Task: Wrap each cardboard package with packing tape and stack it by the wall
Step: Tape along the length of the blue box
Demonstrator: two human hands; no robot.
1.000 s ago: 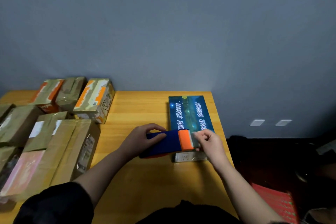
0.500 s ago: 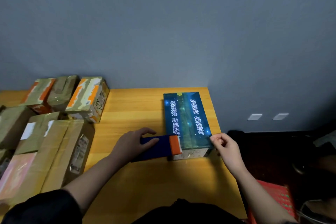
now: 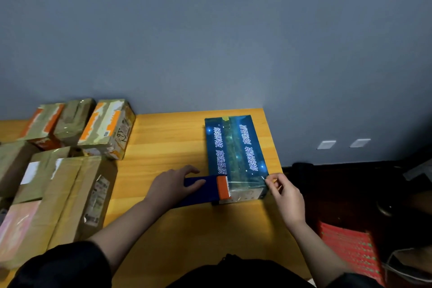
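A long blue printed package [image 3: 235,147] lies on the wooden table [image 3: 163,142], near its right edge. A blue tape dispenser with an orange head [image 3: 211,189] sits against the package's near left corner. My left hand [image 3: 171,184] grips the dispenser's blue body. A strip of clear tape [image 3: 245,182] stretches from the orange head across the package's near end. My right hand [image 3: 284,192] pinches the tape's free end at the package's near right corner.
Several taped cardboard packages [image 3: 58,182] crowd the table's left side, and three smaller ones [image 3: 105,128] stand against the grey wall. A red patterned item [image 3: 348,250] lies on the dark floor beyond the table's right edge.
My right hand has drawn the tape from the dispenser's orange head rightward across the package's near end. The dispenser and my left hand shifted left, off the package top to its corner.
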